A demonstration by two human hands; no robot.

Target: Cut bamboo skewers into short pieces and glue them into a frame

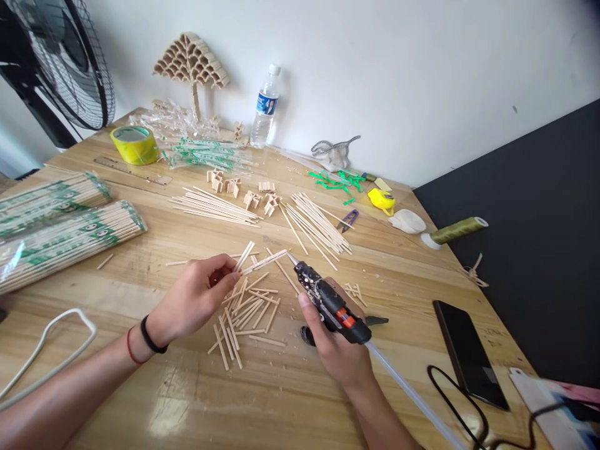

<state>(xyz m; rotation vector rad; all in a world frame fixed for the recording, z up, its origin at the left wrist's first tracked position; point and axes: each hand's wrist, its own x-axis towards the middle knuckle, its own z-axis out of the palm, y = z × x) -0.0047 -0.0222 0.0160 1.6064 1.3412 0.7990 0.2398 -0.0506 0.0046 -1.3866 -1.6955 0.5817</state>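
Note:
Between the fingertips of my left hand [206,284] are a few short wooden sticks [263,262] joined into a small angled piece. My right hand [344,350] is closed around a black hot glue gun [323,297], with a clear glue stick [412,397] trailing from its back end. The gun's nozzle meets or nearly meets the far end of the stick piece; I cannot tell whether they touch. Below the left hand lies a loose pile of cut short sticks [248,306]. Longer sticks [319,228] are spread beyond the gun.
Small stick assemblies [253,199] stand mid-table. Packed stick bundles [79,231] lie left, near yellow tape [134,145]. A tree-shaped stick model [192,69] and a water bottle [265,109] stand at the back. Purple snips [349,219], a thread spool [457,231] and a phone [469,353] are rightward.

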